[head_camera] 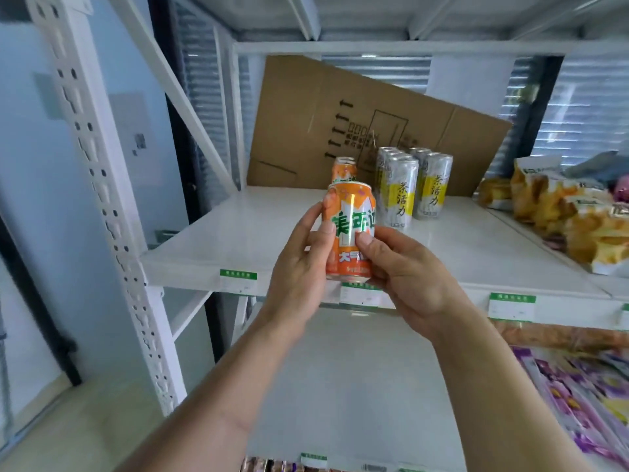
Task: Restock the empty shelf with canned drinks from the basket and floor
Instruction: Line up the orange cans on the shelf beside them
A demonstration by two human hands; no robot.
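An orange can [350,212] with green lettering stands upright in the air, just above the front edge of the white shelf [238,233]. My left hand [303,267] grips its left side and my right hand [408,270] grips its right side and base. Further back on the shelf stands another orange can [343,168]. Right of it are several tall silver and yellow cans [413,182] in two rows. No basket or floor stock is in view.
A flattened cardboard box [340,107] leans against the back of the shelf. Yellow snack bags [571,212] fill the shelf to the right. Purple packets [585,396] lie on the lower shelf at right. A white perforated upright [102,185] stands at left.
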